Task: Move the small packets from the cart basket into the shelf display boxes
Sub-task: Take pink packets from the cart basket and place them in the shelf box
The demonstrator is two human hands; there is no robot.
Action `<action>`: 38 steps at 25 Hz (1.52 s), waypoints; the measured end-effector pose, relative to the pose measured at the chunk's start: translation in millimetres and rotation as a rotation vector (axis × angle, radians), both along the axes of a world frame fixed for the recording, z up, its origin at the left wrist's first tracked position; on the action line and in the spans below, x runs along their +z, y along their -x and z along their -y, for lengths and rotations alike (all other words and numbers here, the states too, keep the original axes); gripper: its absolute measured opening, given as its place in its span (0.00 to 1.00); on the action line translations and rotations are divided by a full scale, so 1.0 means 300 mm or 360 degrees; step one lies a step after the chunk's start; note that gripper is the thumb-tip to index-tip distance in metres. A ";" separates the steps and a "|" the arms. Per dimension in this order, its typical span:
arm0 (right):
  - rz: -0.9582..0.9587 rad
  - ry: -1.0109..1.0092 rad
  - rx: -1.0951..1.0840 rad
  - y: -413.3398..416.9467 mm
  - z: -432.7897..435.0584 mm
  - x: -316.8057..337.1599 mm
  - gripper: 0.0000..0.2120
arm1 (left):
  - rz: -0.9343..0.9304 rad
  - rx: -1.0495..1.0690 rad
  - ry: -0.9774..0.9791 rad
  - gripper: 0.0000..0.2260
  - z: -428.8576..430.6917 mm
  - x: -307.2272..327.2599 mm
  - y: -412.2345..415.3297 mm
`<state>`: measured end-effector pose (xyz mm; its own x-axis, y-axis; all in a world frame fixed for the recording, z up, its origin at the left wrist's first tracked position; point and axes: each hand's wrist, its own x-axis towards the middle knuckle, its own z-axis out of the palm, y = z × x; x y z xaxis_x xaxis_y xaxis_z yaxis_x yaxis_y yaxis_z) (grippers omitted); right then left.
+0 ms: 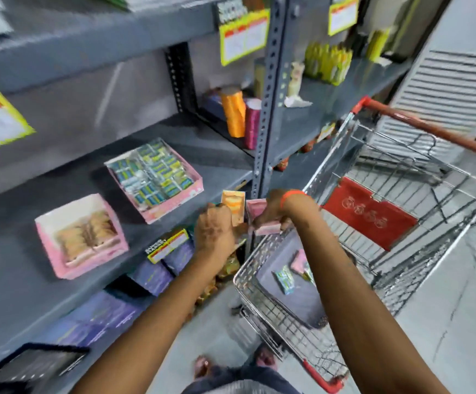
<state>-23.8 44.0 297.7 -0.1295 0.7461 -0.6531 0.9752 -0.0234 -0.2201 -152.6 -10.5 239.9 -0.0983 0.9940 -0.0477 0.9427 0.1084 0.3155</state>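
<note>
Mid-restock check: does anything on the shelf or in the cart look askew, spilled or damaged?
Nothing spilled or visibly damaged. The two pink display boxes sit at an angle to the shelf edge, and a few loose packets lie scattered in the cart basket. The frame is blurred, so fine damage would not show.

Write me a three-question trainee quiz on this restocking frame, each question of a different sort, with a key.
1. True or false: the left hand holds an orange packet.
2. Which display box looks fuller? A. the near box of tan packets; B. the far box of blue and green packets.
3. Fill in: loose packets remain in the ______.

Key
1. True; the right hand holds pink packets.
2. B; the far box is packed across, while the near box shows bare white space at its back.
3. cart; a few lie in its small front basket.
</note>
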 end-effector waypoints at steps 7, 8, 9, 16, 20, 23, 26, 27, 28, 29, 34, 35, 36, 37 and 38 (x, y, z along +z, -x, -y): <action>-0.0172 -0.0187 0.0471 0.401 -0.020 0.095 0.18 | -0.0012 0.0608 -0.0144 0.11 0.101 0.091 0.368; -0.0204 -0.0197 0.0528 0.465 -0.012 0.098 0.20 | -0.0013 0.0689 -0.0175 0.11 0.127 0.088 0.421; -0.0243 -0.0213 0.0578 0.520 -0.003 0.093 0.20 | 0.0010 0.0755 -0.0186 0.12 0.149 0.084 0.465; -0.0375 -0.0281 0.0872 0.873 0.048 -0.046 0.15 | 0.0030 0.1173 -0.0010 0.18 0.238 0.053 0.695; -0.0416 -0.0591 0.0752 0.967 0.058 -0.144 0.37 | -0.0004 0.1152 0.0004 0.13 0.214 0.003 0.777; -0.0305 -0.0678 0.0744 0.948 0.070 -0.205 0.40 | -0.0054 0.1089 -0.0014 0.09 0.207 -0.046 0.805; -0.0253 -0.0639 0.0830 0.911 0.060 -0.243 0.33 | -0.0128 0.0923 0.0013 0.19 0.214 -0.083 0.831; -0.0269 -0.0647 0.0865 0.906 0.054 -0.249 0.32 | -0.0187 0.0879 0.0016 0.22 0.217 -0.085 0.845; -0.0306 -0.0671 0.0901 0.905 0.050 -0.253 0.32 | -0.0209 0.0852 0.0019 0.24 0.218 -0.082 0.861; -0.0335 -0.0691 0.0939 0.909 0.047 -0.254 0.34 | -0.0167 0.0838 0.0029 0.25 0.216 -0.074 0.879; -0.0311 -0.0701 0.1010 0.945 0.075 -0.249 0.25 | 0.0046 0.0737 0.0097 0.28 0.228 -0.055 0.951; -0.0299 -0.0729 0.0997 0.950 0.079 -0.250 0.23 | 0.0033 0.0735 0.0079 0.27 0.230 -0.058 0.955; -0.0304 -0.0763 0.0983 0.953 0.080 -0.248 0.22 | 0.0021 0.0734 0.0059 0.26 0.231 -0.063 0.953; -0.0320 -0.0780 0.0971 0.956 0.079 -0.250 0.21 | 0.0008 0.0736 0.0048 0.24 0.231 -0.066 0.947; -0.0346 -0.0798 0.0963 0.958 0.076 -0.251 0.21 | -0.0007 0.0742 0.0045 0.24 0.230 -0.068 0.940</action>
